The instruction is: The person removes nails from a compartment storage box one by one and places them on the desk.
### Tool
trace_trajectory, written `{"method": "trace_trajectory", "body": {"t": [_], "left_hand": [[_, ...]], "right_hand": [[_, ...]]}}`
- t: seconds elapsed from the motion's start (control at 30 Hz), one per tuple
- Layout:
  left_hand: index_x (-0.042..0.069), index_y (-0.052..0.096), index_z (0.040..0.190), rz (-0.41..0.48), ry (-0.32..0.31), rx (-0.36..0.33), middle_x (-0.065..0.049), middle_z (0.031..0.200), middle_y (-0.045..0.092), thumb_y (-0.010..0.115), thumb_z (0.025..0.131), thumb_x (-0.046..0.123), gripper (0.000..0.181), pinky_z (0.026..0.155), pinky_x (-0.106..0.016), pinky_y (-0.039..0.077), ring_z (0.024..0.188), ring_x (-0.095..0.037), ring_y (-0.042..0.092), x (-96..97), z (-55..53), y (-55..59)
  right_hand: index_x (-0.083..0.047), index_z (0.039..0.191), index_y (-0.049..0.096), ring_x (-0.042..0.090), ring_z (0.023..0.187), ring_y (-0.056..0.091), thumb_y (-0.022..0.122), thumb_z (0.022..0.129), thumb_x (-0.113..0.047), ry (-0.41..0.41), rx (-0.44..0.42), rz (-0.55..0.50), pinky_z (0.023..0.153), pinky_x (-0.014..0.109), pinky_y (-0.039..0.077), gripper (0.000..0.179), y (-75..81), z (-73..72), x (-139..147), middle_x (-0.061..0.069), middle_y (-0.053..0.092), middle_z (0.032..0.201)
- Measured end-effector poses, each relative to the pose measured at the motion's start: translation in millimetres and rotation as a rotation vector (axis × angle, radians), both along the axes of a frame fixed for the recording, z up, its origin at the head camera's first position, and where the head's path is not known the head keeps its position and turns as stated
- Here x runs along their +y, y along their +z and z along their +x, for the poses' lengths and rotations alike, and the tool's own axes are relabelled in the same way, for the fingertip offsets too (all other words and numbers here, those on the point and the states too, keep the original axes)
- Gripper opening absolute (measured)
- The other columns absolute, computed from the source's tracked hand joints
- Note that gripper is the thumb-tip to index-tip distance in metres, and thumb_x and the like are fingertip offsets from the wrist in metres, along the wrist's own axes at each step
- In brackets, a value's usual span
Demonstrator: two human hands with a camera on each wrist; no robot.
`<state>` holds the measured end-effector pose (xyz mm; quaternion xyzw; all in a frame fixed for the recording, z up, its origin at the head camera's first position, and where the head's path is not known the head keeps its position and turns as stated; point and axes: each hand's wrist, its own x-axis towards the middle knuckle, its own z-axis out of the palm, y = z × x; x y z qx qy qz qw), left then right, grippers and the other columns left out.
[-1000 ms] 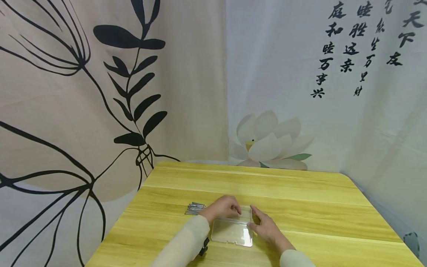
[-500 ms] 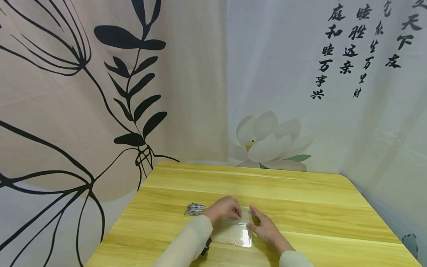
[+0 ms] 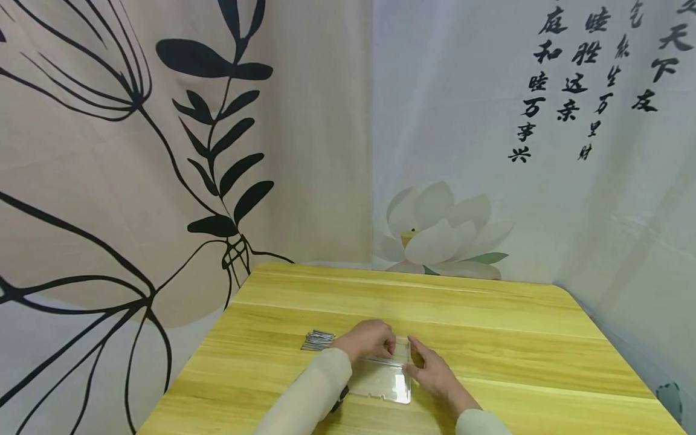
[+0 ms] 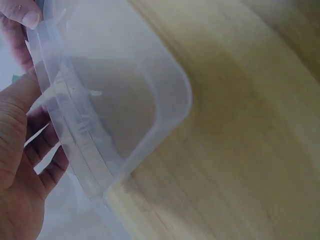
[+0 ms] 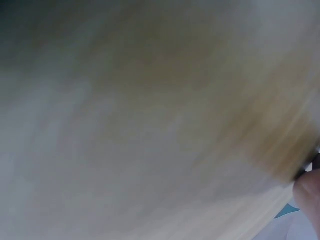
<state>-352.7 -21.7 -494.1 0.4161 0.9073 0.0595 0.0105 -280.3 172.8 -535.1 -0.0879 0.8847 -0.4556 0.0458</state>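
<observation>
A clear plastic box lies opened flat on the table, its two halves joined along a hinge line. My left hand reaches over the far half, fingers bent, thumb close to the index finger. In the left wrist view that hand is behind the box's edge, and the edge hides its fingertips; I cannot tell what they hold. My right hand grips the box's right side, thumb near the hinge and fingers at the far corner. A pile of thin metal nails lies left of the left hand.
Light wood-grain table extends around the box, ending at a rounded far-right corner. Behind it hang curtains printed with plants, a lotus and writing. A small dark thing shows by the thumb in the blurred right wrist view.
My left hand and forearm have shifted very slightly right over the box, the sleeve covering more of its left edge. The right hand, box and nails look the same.
</observation>
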Motion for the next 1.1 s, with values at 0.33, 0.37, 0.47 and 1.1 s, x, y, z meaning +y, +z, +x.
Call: {"method": "trace_trajectory", "body": {"t": [0.33, 0.37, 0.47, 1.1], "left_hand": [[0.028, 0.081, 0.089, -0.060, -0.047, 0.068, 0.017, 0.083, 0.063, 0.077, 0.085, 0.034, 0.008, 0.072, -0.013, 0.040, 0.076, 0.002, 0.051, -1.2, 0.0, -4.6], [0.029, 0.081, 0.089, -0.058, -0.049, 0.075, 0.018, 0.084, 0.063, 0.077, 0.085, 0.035, 0.009, 0.072, -0.013, 0.040, 0.077, 0.001, 0.051, -1.7, 0.1, -5.3], [0.028, 0.082, 0.089, -0.050, -0.047, 0.077, 0.018, 0.084, 0.062, 0.076, 0.085, 0.036, 0.011, 0.072, -0.013, 0.039, 0.077, 0.001, 0.050, -2.5, 0.3, -5.5], [0.028, 0.081, 0.085, -0.073, -0.050, 0.103, 0.019, 0.081, 0.062, 0.078, 0.086, 0.031, 0.005, 0.071, -0.012, 0.039, 0.075, 0.001, 0.049, -0.9, 2.3, -3.8]], "right_hand": [[-0.006, 0.153, 0.035, 0.050, 0.138, 0.030, 0.069, 0.093, -0.020, -0.004, 0.009, 0.000, 0.108, 0.068, 0.021, 0.070, 1.2, 1.4, 0.1, 0.021, 0.046, 0.147], [-0.005, 0.153, 0.035, 0.050, 0.139, 0.030, 0.069, 0.093, -0.019, -0.003, 0.008, -0.003, 0.108, 0.068, 0.021, 0.070, 1.1, 1.4, 0.1, 0.021, 0.046, 0.147], [-0.006, 0.153, 0.035, 0.050, 0.139, 0.029, 0.069, 0.093, -0.019, -0.005, 0.005, -0.011, 0.108, 0.067, 0.020, 0.070, 0.7, 1.1, -0.4, 0.020, 0.046, 0.148], [-0.007, 0.154, 0.034, 0.050, 0.139, 0.029, 0.069, 0.093, -0.021, -0.005, 0.001, 0.009, 0.108, 0.068, 0.020, 0.071, 0.0, -0.1, 0.1, 0.020, 0.045, 0.148]]}}
